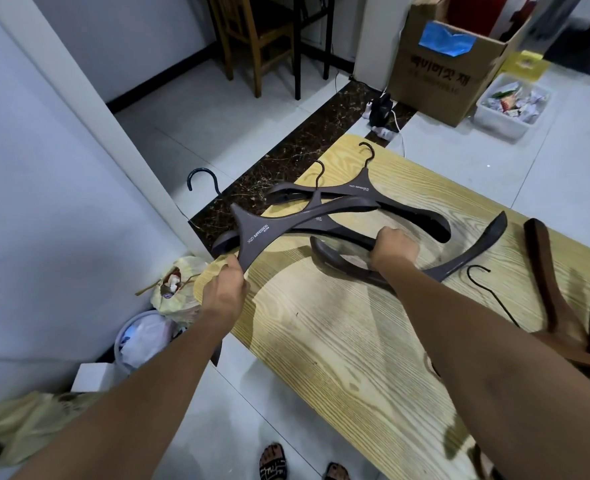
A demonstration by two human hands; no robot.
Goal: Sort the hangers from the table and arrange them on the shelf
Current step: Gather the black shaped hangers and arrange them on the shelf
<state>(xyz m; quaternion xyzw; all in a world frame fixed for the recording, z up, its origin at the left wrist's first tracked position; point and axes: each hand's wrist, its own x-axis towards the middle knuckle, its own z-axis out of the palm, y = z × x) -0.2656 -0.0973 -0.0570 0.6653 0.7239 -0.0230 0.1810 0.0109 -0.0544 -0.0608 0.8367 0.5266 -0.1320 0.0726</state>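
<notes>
Left hand (224, 296) grips dark hanger (255, 233) overhanging table (321, 341) corner; right hand (395, 247) grips second hanger (342, 236) in pile.

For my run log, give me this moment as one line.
left hand: grips labelled dark hanger | right hand: grips second dark hanger on table | wooden hangers: untouched

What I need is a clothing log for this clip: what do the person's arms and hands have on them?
Both are bare: no sleeve shows on the left arm or right arm, and no glove, watch or bracelet on the left hand or right hand.
</notes>
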